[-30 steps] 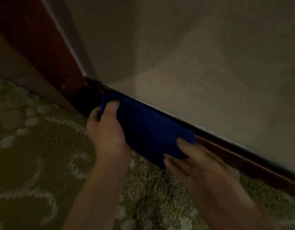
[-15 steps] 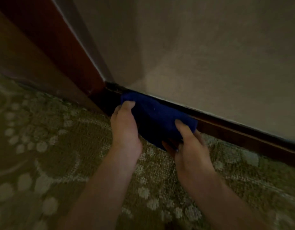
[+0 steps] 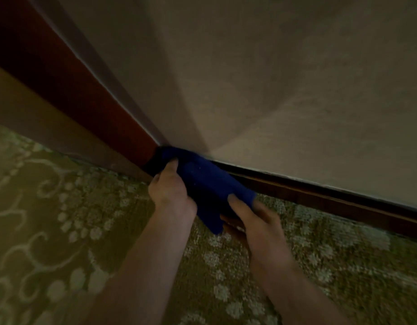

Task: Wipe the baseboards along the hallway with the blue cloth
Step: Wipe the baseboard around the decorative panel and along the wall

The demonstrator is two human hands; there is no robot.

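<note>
Left hand point(image 3: 171, 195): grips the corner end of the blue cloth point(image 3: 209, 186), fingers curled over it.
Right hand point(image 3: 254, 219): pinches the cloth's near, lower end.
Cloth position: pressed on the baseboard point(image 3: 320, 198) at the door frame point(image 3: 90, 99) corner.
Long axis: along the baseboard, which runs unwiped rightward; right hand nearer that stretch.

Cloth point(image 3: 207, 184) against baseboard point(image 3: 320, 198) at corner, door frame point(image 3: 85, 109) left of it. Left hand point(image 3: 171, 193) on cloth's left end, right hand point(image 3: 254, 221) on right end. Carpet point(image 3: 62, 231) below.
</note>
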